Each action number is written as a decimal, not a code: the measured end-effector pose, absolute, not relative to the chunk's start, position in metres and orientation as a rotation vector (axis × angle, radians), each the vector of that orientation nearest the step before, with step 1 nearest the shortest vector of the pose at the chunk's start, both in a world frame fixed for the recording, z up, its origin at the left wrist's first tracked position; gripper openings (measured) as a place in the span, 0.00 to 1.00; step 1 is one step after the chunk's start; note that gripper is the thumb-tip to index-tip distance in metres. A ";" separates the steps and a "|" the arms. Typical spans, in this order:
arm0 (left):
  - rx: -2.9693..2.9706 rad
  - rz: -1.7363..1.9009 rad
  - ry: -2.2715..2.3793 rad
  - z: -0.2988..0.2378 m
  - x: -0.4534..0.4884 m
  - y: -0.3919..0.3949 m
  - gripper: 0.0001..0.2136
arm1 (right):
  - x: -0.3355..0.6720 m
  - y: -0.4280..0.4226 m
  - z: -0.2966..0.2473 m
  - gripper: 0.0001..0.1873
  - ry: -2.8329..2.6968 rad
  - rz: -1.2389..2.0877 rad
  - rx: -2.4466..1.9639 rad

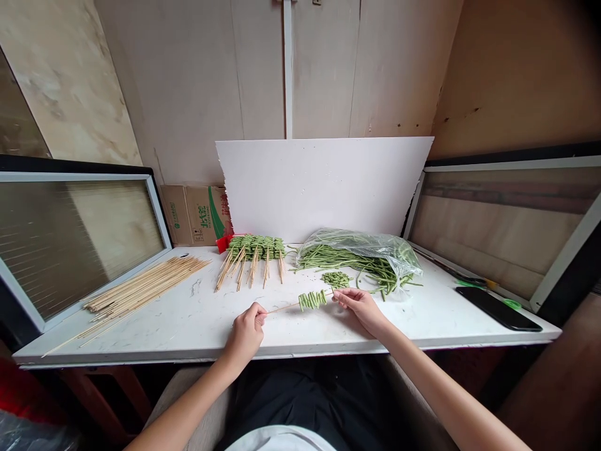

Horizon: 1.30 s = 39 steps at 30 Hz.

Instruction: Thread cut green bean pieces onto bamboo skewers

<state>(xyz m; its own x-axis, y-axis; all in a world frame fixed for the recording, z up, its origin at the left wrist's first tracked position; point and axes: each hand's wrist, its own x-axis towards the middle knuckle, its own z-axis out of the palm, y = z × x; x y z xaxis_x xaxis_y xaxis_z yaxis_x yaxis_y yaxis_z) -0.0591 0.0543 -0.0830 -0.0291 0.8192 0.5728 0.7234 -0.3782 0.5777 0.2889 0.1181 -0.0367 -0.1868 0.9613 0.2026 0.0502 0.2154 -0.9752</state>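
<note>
My left hand [246, 332] is closed around the bare end of a thin wooden skewer [283, 308], held low over the front of the table. Cut green bean pieces [312, 300] are threaded crosswise in a row along the skewer's other half. At that far end my right hand [357, 305] has its thumb and fingers pinched together by the tip. What sits between those fingertips is too small to make out. Just behind the skewer lies a small pile of cut bean pieces [336, 279].
Finished bean skewers [256, 245] are stacked at the back, left of a clear plastic bag [370, 241] of long beans. Bare skewers [145, 285] lie spread at left. At right are a black phone [498, 308] and scissors [462, 275]. A white board [323, 188] stands behind.
</note>
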 end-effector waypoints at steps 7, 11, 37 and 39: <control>2.144 1.377 1.692 -0.082 -0.058 0.055 0.07 | 0.283 0.110 -0.027 0.26 -1.518 1.133 -1.046; 2.137 1.381 1.691 -0.080 -0.057 0.054 0.08 | 0.281 0.110 -0.029 0.27 -1.492 1.140 -1.063; 2.171 1.483 1.613 -0.081 -0.060 0.051 0.08 | 0.279 0.113 -0.042 0.26 -1.485 1.054 -1.040; 2.201 1.498 1.592 -0.082 -0.062 0.051 0.09 | 0.280 0.114 -0.043 0.27 -1.448 1.042 -1.040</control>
<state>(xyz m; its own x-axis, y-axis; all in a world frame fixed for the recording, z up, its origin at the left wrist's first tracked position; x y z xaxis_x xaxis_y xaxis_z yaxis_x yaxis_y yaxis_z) -0.0619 0.0511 -0.0824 0.0074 0.7473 0.6644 0.7088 -0.4726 0.5237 0.2796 0.1137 -0.0430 -0.0999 0.9649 0.2427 0.0762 0.2506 -0.9651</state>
